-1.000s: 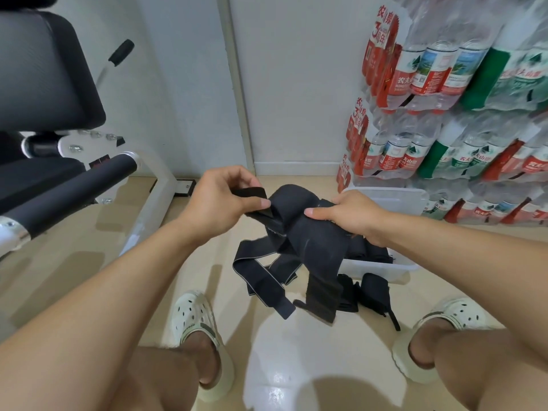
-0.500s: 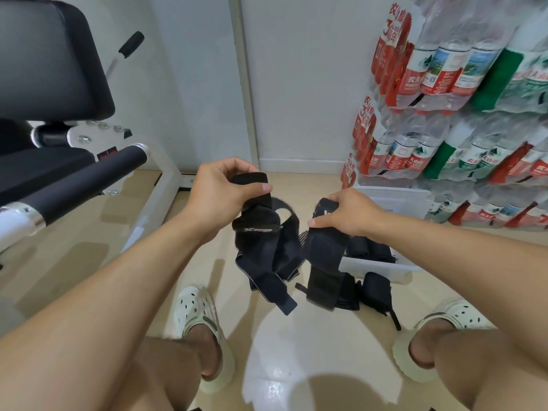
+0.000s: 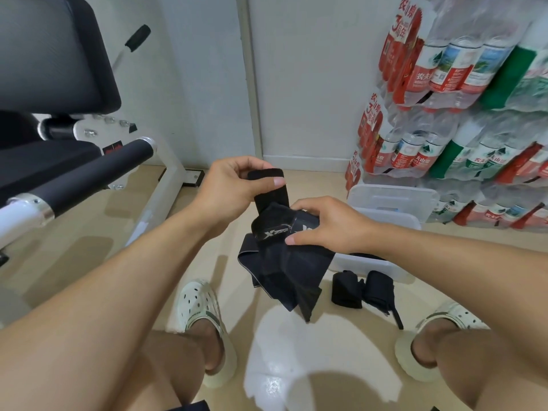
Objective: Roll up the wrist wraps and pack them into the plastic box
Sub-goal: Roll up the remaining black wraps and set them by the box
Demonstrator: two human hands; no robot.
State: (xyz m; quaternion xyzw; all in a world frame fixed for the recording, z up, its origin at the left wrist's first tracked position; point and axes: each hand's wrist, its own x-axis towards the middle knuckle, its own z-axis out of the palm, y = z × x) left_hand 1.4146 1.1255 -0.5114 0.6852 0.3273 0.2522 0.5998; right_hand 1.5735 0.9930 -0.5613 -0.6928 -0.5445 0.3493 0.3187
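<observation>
Two bare hands hold black wrist wraps in the air above a tiled floor (image 3: 89, 256). The left hand (image 3: 234, 188) is closed, thumb and fingers pinching the top end of a wrist wrap (image 3: 268, 191) that hangs down from it. The right hand (image 3: 329, 223), lower and just beside it, grips the bunched middle of the wraps, where a silver logo shows; loose tails (image 3: 284, 277) dangle beneath both hands. Past the right wrist sits the clear plastic box (image 3: 385, 200) on the floor, with two rolled wraps (image 3: 363, 287) lying just in front of it. White clogs flank the scene.
</observation>
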